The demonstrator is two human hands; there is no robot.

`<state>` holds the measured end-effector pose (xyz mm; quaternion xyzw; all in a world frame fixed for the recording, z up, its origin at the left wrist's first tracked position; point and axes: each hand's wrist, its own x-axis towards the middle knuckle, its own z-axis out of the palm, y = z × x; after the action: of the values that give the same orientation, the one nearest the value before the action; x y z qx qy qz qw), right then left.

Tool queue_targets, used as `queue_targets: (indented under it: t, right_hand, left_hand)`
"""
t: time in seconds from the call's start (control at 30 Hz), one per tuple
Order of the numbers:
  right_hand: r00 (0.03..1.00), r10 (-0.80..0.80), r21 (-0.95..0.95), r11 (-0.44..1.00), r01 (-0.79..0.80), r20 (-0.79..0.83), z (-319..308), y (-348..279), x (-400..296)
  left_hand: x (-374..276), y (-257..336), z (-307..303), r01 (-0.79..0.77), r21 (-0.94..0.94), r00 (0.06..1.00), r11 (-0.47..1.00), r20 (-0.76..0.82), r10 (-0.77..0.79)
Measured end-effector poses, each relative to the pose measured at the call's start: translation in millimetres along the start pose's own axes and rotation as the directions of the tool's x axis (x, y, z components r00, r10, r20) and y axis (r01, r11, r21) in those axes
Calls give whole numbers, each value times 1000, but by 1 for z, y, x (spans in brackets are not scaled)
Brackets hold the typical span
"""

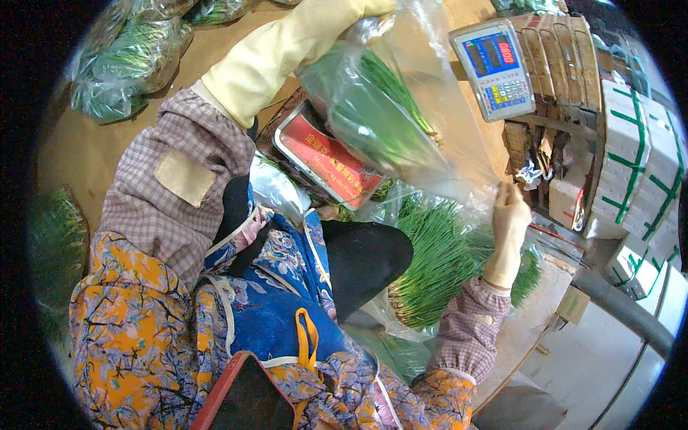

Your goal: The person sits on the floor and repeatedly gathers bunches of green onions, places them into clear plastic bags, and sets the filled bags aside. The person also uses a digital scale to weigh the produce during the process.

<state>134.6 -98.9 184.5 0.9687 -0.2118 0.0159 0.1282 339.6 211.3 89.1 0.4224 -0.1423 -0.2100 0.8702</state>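
A clear plastic bag (344, 115) holding a bundle of green scallions (395, 94) stretches between my gloved hands. My left hand (373, 11), in a cream glove and partly cut off by the top edge, grips the bag's upper left part. At the right, my right hand (510, 207) pinches the bag's drawn-out end, its glove also cream. Under the bag lies a red panel (330, 161) with a metal rim and writing. More thin green scallions or chives (435, 258) lie in open plastic below, between my knee and right forearm.
A digital scale display (494, 70) stands at the upper right beside stacked cardboard (559, 59). White foam boxes (623, 156) with green tape are at the far right. Bagged greens (131, 59) lie upper left, more greens (56, 247) far left. A red-edged phone or tablet (247, 395) is close below.
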Motion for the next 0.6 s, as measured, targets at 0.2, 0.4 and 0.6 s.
queue_targets:
  t: [0.2, 0.4, 0.6]
  right_hand:
    - [961, -192, 371, 893, 255, -199, 15, -11, -20]
    - [899, 33, 602, 753, 265, -437, 15, 39, -78]
    - [902, 424, 897, 425, -118, -83, 79, 112, -181]
  left_hand:
    - [-19, -23, -25, 121, 787, 965, 605, -236, 114]
    - [-23, -7, -26, 183, 890, 925, 418, -300, 232]
    - [-38, -3, 86, -452, 878, 672, 161, 216, 708]
